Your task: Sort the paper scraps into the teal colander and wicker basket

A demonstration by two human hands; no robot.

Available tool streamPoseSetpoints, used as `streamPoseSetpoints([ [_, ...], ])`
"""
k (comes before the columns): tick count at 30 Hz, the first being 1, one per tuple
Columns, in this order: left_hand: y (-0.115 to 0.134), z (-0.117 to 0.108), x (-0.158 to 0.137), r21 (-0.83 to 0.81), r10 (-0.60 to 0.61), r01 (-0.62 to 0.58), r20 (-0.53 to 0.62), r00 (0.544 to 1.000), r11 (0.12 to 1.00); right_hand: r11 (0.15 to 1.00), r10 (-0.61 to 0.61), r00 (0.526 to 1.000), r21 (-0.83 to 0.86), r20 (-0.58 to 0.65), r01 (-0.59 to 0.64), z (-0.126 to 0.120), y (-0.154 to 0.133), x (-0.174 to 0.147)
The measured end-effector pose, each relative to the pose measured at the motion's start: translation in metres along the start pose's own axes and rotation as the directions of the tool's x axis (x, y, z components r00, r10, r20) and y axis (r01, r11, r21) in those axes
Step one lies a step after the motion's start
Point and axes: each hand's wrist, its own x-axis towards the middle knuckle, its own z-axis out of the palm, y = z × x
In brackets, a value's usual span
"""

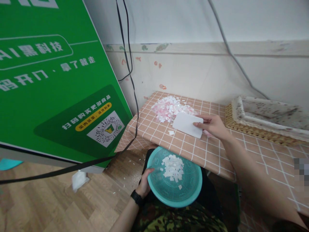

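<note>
My left hand (145, 183) grips the left rim of a teal plastic colander (190, 190), which rests over my lap just under the table edge. Small cut pieces of white paper (173, 167) lie in its bottom. In my right hand (212, 125) is a white rectangular card (187, 124), pinched at its right end between thumb and fingers. The card is tilted above the table, beside a heap of white and pink paper pieces (169, 108). One loose white piece (171, 132) lies left of the card. A few pink bits show under my right hand.
A wicker basket with a cloth liner (265, 129) stands on the checked tablecloth (164, 138) at right. At left is a large green panel (60, 106) with a black cable (135, 96) hanging before it. A white crumpled bag (79, 180) and paper scraps lie on the floor.
</note>
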Motion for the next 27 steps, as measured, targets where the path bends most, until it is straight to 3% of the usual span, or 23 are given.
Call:
streamPoseSetpoints([
  [3,0.000,0.000,0.000,-0.013,0.002,-0.002,0.010,1.000,1.000,0.998,-0.008,1.000,-0.063,-0.005,0.008,-0.004,-0.001,0.000],
  [8,0.000,0.000,0.001,-0.016,0.002,-0.002,0.002,1.000,1.000,0.997,0.027,0.994,0.071,-0.110,-0.020,-0.011,0.004,0.003],
  [19,-0.002,-0.001,0.002,-0.035,0.022,-0.022,-0.001,1.000,0.999,0.968,0.079,0.987,0.249,-0.141,-0.041,0.011,0.014,0.007],
  [23,-0.002,-0.001,0.003,-0.054,0.023,-0.021,0.042,0.999,0.998,0.978,0.114,0.986,0.186,-0.119,-0.090,0.010,0.016,0.008],
  [27,0.000,0.000,0.002,-0.046,0.005,-0.005,0.003,1.000,0.999,0.990,0.100,0.986,0.108,-0.131,-0.086,0.001,0.017,0.008],
])
